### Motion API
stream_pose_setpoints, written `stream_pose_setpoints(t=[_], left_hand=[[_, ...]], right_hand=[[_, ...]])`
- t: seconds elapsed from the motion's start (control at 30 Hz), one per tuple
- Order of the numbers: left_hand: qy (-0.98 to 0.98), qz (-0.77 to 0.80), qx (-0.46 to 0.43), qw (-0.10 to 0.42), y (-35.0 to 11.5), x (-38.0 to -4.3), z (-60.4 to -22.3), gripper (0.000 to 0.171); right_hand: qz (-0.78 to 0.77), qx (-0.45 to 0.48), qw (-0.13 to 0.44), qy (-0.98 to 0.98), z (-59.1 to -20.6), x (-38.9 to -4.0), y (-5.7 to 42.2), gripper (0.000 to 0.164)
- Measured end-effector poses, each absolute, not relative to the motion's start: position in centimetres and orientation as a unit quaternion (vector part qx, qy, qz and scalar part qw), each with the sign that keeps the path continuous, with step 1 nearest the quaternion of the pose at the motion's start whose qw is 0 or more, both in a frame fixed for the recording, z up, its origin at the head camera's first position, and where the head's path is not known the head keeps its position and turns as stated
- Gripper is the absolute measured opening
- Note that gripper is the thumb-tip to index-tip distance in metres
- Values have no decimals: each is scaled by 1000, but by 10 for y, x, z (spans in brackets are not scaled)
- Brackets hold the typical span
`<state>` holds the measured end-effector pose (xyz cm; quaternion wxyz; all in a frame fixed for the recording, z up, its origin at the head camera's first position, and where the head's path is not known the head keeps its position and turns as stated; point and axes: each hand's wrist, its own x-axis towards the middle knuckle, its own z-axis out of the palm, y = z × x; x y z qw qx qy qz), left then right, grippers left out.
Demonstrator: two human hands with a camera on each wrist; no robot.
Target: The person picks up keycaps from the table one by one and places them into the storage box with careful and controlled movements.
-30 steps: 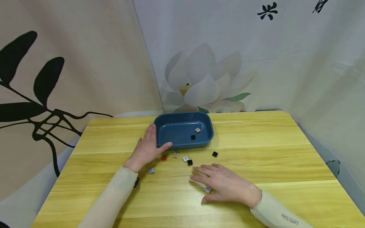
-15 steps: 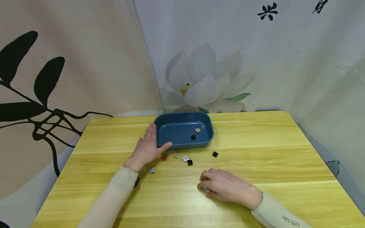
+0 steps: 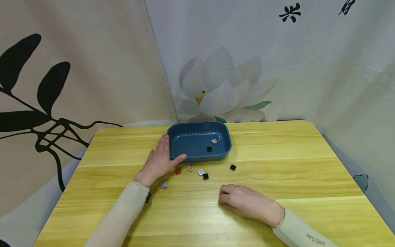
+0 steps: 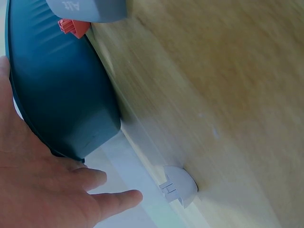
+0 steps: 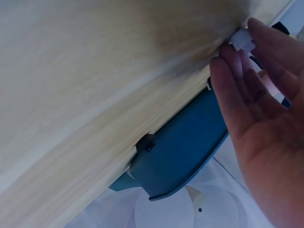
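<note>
My left hand (image 3: 158, 161) lies with its fingers straight along the left side of a blue tray (image 3: 197, 159), its thumb at the front rim. Down on the table to the right, my right hand (image 3: 247, 203) has its fingers curled and pinches a white keycap (image 5: 242, 40) between thumb and fingertips; in the head view the hand nearly hides it. Inside the tray are a beige keycap (image 3: 214, 141) and a black keycap (image 3: 209, 149). The left wrist view shows a grey keycap marked Alt (image 4: 88, 9) beside a red keycap (image 4: 75, 27).
In front of the tray, the wooden table (image 3: 293, 164) bears a red keycap (image 3: 178, 171), a beige one (image 3: 190, 168), a white one (image 3: 201, 172), a black one (image 3: 205, 176) and a grey one (image 3: 164, 185). Another black keycap (image 3: 232, 167) lies further right. A printed curtain (image 3: 234, 68) hangs behind.
The right hand has gone from spread fingers over the white keycap to curled fingers pinching it. The left hand and the tray have stayed in place.
</note>
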<state>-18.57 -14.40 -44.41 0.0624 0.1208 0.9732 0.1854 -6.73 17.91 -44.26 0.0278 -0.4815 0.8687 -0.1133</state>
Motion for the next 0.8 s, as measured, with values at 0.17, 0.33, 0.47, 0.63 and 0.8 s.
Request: stream_pose_setpoints(t=[0.17,0.33,0.47,0.63,0.8], left_hand=[[973,187,120,65,-144,-185,-444,127],[973,186,122,62,-144,-184,-443,125],[973,185,123,60,-144,-184,-443,125],[973,187,122,61,-144,-184,-444,125],[973,189,121,62,-144,-185,-445,124]], right_hand=[[-117,-480,13,869,-443,-67,181,8],[-123,-478,-4,870,-442,-69,182,10],[-135,-472,-26,871,-441,-71,183,11],[-140,-462,-64,873,-441,-74,184,12],[-141,-451,-88,877,-440,-78,185,12]])
